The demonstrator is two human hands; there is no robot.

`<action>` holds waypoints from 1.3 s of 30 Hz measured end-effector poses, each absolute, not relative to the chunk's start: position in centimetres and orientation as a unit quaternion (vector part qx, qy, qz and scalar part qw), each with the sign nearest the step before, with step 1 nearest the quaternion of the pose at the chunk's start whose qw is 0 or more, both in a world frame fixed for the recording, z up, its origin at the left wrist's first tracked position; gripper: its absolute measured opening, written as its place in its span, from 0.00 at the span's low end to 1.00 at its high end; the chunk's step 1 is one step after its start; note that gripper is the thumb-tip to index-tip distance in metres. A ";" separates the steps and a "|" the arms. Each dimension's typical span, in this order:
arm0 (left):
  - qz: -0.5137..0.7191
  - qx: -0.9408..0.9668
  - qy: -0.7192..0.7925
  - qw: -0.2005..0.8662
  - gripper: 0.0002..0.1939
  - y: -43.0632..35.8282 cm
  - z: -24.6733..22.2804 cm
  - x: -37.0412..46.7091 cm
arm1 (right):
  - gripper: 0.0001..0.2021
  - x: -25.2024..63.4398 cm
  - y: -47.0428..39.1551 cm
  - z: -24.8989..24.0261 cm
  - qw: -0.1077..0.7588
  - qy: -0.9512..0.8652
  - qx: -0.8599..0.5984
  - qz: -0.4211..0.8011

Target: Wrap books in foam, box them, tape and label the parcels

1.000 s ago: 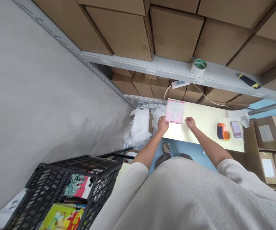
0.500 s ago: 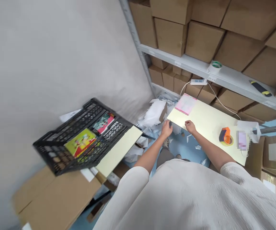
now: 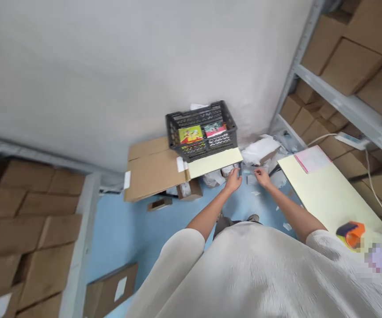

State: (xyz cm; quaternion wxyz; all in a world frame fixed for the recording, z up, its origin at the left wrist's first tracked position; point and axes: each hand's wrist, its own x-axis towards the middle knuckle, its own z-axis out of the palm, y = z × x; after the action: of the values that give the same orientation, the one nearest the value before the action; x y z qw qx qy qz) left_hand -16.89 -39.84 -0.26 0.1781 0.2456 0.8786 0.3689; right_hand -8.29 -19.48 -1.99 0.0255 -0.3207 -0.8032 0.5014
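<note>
There are two worktops [image 3: 333,190], one black crate [image 3: 196,154], two colourful booklets [image 3: 191,134] inside, one pink packet [image 3: 313,159], one orange tape dispenser [image 3: 352,235] and one power strip [image 3: 350,140].

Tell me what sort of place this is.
Probably a storeroom with a packing corner: cardboard boxes fill the metal shelves, and an orange tape dispenser sits on the pale table.

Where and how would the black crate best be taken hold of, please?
I would grip the black crate by the upper rims of its two short ends, left hand and right hand coming from the open front side. It stands upright with its long side facing out and the wall behind it, so the ends look easier to reach than the back.
</note>
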 end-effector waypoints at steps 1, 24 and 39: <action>0.371 0.225 0.885 0.172 0.26 -41.9 -0.2 -17.2 | 0.06 -9.5 -21.1 -1.9 0.015 -0.809 -0.303 0.503; 0.326 0.040 0.931 0.157 0.26 -83.9 -4.5 -27.2 | 0.07 -24.9 -58.7 -4.6 -0.132 -0.868 -0.179 0.443; 0.288 0.058 0.936 0.195 0.29 -91.2 -7.6 -30.9 | 0.24 -29.4 -62.7 -8.1 -0.153 -0.864 -0.261 0.401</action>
State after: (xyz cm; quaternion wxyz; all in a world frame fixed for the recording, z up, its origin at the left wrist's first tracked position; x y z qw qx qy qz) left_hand -30.93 -91.17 -7.63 0.1953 0.0583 0.9358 0.2878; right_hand -29.39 -62.67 -8.14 -0.1535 -0.2614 -0.8642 0.4015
